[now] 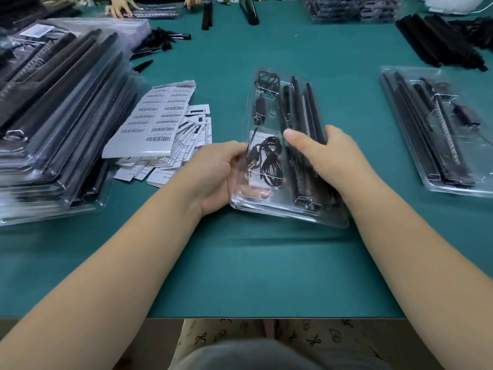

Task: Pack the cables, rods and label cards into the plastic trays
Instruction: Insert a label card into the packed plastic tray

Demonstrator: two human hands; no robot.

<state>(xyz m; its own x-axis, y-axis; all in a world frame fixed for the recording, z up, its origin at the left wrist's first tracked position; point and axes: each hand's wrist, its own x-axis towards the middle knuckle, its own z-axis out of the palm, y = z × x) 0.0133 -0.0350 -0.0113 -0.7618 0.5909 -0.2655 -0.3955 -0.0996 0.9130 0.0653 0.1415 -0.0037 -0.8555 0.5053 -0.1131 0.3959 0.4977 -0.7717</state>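
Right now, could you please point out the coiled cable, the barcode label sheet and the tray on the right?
coiled cable [270, 161]: head view, middle of the coil.
barcode label sheet [154, 121]: head view, sheet's centre.
tray on the right [453, 189]: head view, near rim.

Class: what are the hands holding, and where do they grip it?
Both hands hold the clear plastic tray: left hand on its left edge, right hand on its right side, over the rods.
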